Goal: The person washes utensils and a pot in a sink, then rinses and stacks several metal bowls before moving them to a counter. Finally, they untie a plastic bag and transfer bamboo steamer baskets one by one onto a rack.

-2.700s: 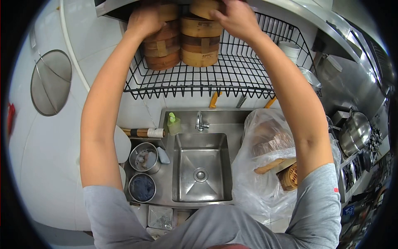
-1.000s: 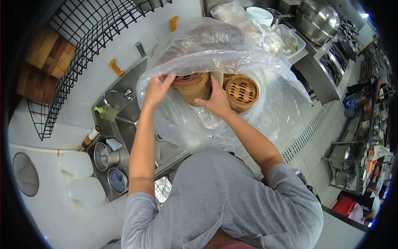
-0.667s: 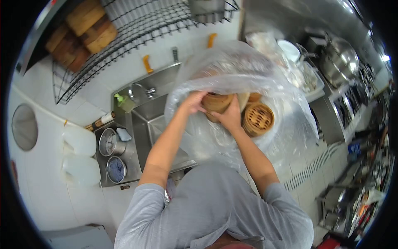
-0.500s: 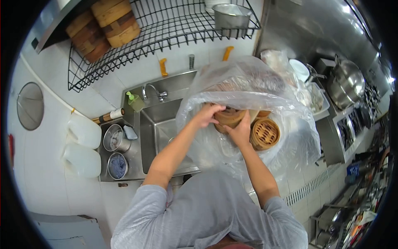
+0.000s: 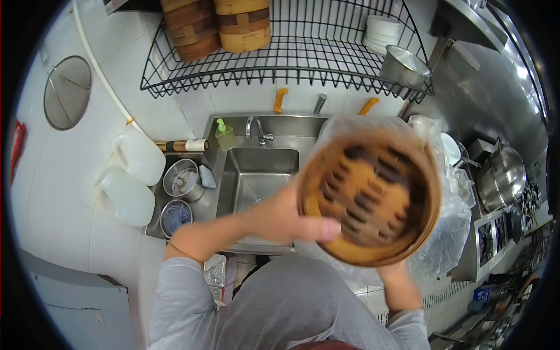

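Observation:
A round bamboo steamer basket (image 5: 367, 198) with a slotted base is raised close to the camera, right of centre, and slightly blurred. My left hand (image 5: 291, 219) grips its left rim, the thumb lying over the edge. Below its lower right side shows part of my right hand (image 5: 396, 277); its fingers are hidden behind the basket. Behind the basket, a large clear plastic bag (image 5: 446, 233) spreads over the right side of the counter.
A steel sink (image 5: 259, 175) with a tap (image 5: 256, 131) lies left of the basket. Two metal pots (image 5: 184, 179) and white jugs (image 5: 140, 156) stand further left. Overhead, a wire rack (image 5: 315, 49) holds stacked steamers (image 5: 242, 23), white dishes (image 5: 382, 34) and a metal pot (image 5: 403, 69).
The steamer basket has come up out of the plastic bag toward the camera, with my hands raised along with it. The view has shifted, so the rack and sink appear further right.

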Available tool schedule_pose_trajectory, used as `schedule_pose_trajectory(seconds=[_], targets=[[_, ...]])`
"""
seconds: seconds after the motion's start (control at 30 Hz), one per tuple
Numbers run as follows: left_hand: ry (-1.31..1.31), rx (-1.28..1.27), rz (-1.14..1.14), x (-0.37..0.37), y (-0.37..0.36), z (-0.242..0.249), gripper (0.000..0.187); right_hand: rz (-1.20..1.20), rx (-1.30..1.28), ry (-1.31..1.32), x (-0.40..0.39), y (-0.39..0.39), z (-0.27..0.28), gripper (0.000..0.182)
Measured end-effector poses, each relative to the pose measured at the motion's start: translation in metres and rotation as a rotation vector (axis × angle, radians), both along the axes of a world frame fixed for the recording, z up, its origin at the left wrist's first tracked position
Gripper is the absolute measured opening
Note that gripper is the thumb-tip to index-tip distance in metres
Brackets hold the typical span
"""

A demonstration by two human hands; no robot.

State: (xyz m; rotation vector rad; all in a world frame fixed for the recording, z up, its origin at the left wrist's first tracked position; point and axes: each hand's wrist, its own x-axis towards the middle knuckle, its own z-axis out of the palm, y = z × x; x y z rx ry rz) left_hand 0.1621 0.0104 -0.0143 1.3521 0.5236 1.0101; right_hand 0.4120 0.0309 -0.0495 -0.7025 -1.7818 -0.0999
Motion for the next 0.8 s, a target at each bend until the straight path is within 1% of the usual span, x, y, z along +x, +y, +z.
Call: schedule_pose_trajectory(seconds=[0.03,0.07,0.13,0.2,0.23,0.27,0.3,0.33,0.43,0.47,0.5,0.57,0.6,0.63,0.67,0.7,0.77,0.8], targets=[[-0.028,0.004,0.006,-0.015,0.005,0.021,0.089,-0.016,0.026,-0.007,-0.014,0.010,0.017,0.054],[0.033,0.078,0.075,-0.031,0.009,0.041,0.077,-0.089,0.095,-0.057,-0.026,0.027,0.024,0.059],[0.096,0.262,0.202,-0.060,0.030,0.070,0.060,-0.228,0.243,-0.148,-0.057,0.066,0.044,0.071],[0.031,0.389,0.296,-0.089,0.055,0.088,0.052,-0.135,0.429,-0.103,-0.102,0.102,0.080,0.089],[-0.034,0.410,0.335,-0.105,0.067,0.093,0.049,-0.095,0.523,-0.086,-0.124,0.120,0.099,0.098],[-0.027,0.400,0.354,-0.123,0.075,0.100,0.050,-0.067,0.512,-0.092,-0.144,0.129,0.109,0.101],[-0.020,0.387,0.370,-0.139,0.079,0.106,0.050,-0.023,0.530,-0.083,-0.161,0.146,0.112,0.109],[-0.009,0.414,0.404,-0.149,0.081,0.111,0.053,0.001,0.502,-0.087,-0.178,0.154,0.115,0.112],[0.022,0.344,0.503,-0.194,0.093,0.113,0.056,0.094,0.429,-0.087,-0.226,0.171,0.118,0.120],[0.050,0.346,0.540,-0.205,0.092,0.115,0.061,0.140,0.404,-0.086,-0.241,0.175,0.117,0.117],[0.108,0.328,0.634,-0.215,0.091,0.117,0.074,0.159,0.318,-0.095,-0.256,0.176,0.118,0.116],[0.247,0.183,0.733,-0.243,0.090,0.125,0.089,0.190,0.138,-0.110,-0.285,0.174,0.119,0.113],[0.296,0.170,0.769,-0.256,0.094,0.127,0.101,0.205,0.035,-0.149,-0.299,0.175,0.122,0.111],[0.357,0.105,0.768,-0.277,0.099,0.130,0.111,0.219,-0.069,-0.187,-0.313,0.178,0.125,0.110],[0.435,0.088,0.797,-0.284,0.094,0.136,0.118,0.236,-0.173,-0.225,-0.327,0.180,0.127,0.108],[0.514,0.073,0.828,-0.289,0.088,0.145,0.125,0.240,-0.241,-0.237,-0.341,0.182,0.128,0.102],[0.666,-0.005,0.868,-0.318,0.091,0.156,0.131,0.258,-0.372,-0.263,-0.369,0.185,0.131,0.091],[0.739,-0.046,0.889,-0.333,0.093,0.160,0.135,0.332,-0.477,-0.291,-0.382,0.188,0.133,0.088]])
